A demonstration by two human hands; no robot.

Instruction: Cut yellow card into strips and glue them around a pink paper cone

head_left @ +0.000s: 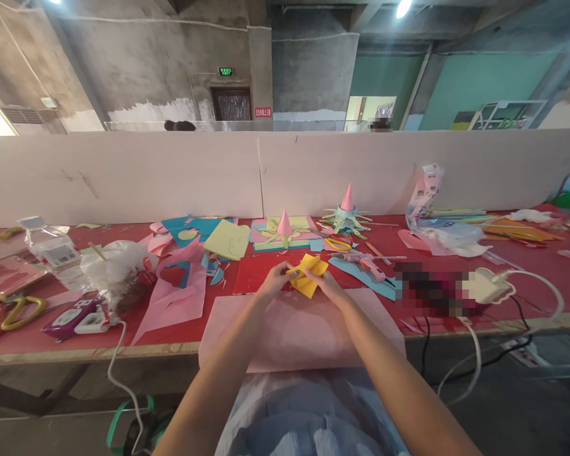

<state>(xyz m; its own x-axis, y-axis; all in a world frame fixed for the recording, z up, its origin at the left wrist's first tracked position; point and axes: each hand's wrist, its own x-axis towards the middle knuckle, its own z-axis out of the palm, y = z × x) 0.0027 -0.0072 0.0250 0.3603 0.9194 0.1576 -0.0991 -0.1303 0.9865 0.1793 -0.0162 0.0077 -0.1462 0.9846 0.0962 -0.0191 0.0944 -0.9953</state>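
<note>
While a pale pink sheet spans the frame's lower centre, the left hand and right hand both grip a folded yellow paper piece just below mid-frame; right of it, a pink glue gun lies on the red worktop, and farther back stand two pink paper cones.

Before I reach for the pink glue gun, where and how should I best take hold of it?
Grip the pink glue gun by its handle, probably from the near right side. It appears to lie on its side, nozzle pointing left and handle slanting right and toward you. Your right hand is nearer, but it holds the yellow paper.
</note>
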